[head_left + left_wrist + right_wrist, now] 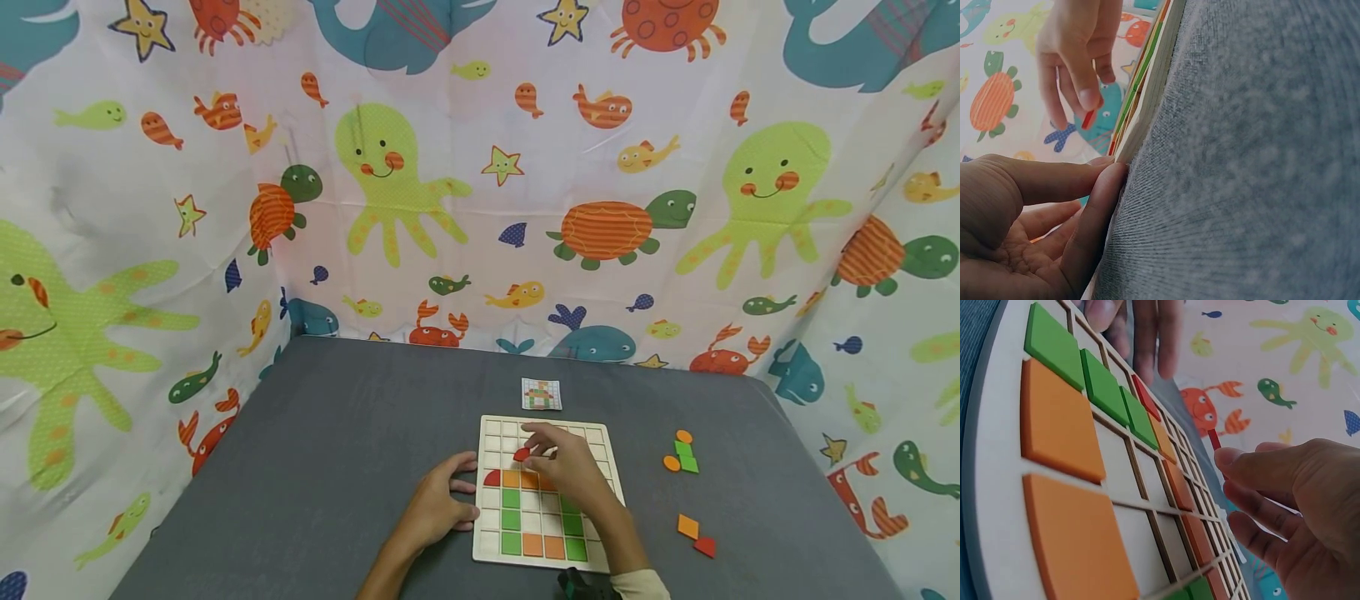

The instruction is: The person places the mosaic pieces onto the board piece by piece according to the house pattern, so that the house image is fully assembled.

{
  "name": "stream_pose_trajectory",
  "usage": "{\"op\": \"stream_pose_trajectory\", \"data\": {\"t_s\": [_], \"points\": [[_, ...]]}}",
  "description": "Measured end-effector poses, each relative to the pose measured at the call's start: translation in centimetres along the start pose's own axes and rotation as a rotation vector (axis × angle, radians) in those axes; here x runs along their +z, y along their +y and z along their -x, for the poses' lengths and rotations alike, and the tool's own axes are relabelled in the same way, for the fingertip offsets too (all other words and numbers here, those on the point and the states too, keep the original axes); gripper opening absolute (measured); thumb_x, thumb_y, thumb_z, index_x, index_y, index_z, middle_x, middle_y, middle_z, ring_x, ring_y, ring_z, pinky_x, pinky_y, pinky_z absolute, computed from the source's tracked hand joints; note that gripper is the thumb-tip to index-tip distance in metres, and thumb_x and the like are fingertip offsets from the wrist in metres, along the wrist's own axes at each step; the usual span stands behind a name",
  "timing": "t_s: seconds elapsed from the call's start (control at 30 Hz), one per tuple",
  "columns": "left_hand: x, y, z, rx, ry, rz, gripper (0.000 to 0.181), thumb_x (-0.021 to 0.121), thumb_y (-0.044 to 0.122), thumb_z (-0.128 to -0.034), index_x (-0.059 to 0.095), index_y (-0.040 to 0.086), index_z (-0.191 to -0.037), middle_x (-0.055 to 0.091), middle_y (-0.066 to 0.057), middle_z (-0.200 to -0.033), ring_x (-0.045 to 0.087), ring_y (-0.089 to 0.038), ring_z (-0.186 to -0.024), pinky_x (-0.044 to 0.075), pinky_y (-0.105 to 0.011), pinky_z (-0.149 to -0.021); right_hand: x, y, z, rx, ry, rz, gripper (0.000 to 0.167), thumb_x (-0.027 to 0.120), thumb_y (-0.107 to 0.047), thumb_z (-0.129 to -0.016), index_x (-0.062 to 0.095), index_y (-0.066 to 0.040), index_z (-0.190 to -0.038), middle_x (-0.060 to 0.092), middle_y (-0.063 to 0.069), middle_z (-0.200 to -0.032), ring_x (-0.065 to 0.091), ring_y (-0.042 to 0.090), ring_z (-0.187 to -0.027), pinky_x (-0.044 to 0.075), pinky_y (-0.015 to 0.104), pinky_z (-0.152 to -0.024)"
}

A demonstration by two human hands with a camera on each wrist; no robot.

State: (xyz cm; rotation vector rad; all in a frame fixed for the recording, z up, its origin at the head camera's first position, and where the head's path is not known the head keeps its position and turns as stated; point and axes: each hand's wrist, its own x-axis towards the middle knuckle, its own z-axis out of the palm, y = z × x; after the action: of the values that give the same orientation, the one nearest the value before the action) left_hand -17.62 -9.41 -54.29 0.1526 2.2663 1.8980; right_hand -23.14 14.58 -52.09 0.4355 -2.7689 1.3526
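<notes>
A pale wooden grid board (487, 546) lies on the grey table, with orange squares (532, 545), green squares (511, 520) and a red round-edged piece (492, 477) in its cells. My left hand (435, 504) touches the board's left edge, thumb and fingers spread along it. Over the upper half of the board, my right hand (566, 462) pinches a small red piece (521, 455) between thumb and fingertip. In the right wrist view that red piece (1214, 439) is seen edge-on, held above the surface. The right hand covers part of the board's middle.
A small printed pattern card (541, 394) lies beyond the board. To the right are orange discs (671, 463) beside green squares (686, 456), and nearer an orange square (687, 526) with a red piece (705, 547). A sea-animal curtain (480, 208) surrounds the table (360, 433).
</notes>
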Motion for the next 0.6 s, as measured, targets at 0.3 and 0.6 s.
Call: {"op": "stream_pose_trajectory", "data": {"t_s": [0.3,0.6], "points": [[0.1,0.2,0.0,-0.016,0.0,-0.01,0.082,0.08,-0.019,-0.0753,0.055,0.004,-0.15,0.06,-0.018,-0.146,0.067,-0.029,-0.111,0.065,-0.037,-0.06,0.7,0.1,-0.4,-0.03,-0.038,-0.012,0.047,0.083,0.0,-0.088,0.07,-0.005,-0.134,0.077,0.005,-0.105,0.072,0.018,-0.093,0.062,0.032,-0.082],[0.0,0.1,-0.1,-0.01,-0.002,-0.003,0.082,0.08,-0.019,-0.0756,0.055,0.003,-0.15,0.059,-0.019,-0.146,0.068,-0.029,-0.111,0.065,-0.038,-0.06,1.3,0.5,-0.8,-0.068,-0.094,-0.018,0.046,0.081,0.001,-0.089,0.069,-0.004,-0.134,0.076,0.006,-0.104,0.072,0.02,-0.094,0.061,0.034,-0.082]]}}
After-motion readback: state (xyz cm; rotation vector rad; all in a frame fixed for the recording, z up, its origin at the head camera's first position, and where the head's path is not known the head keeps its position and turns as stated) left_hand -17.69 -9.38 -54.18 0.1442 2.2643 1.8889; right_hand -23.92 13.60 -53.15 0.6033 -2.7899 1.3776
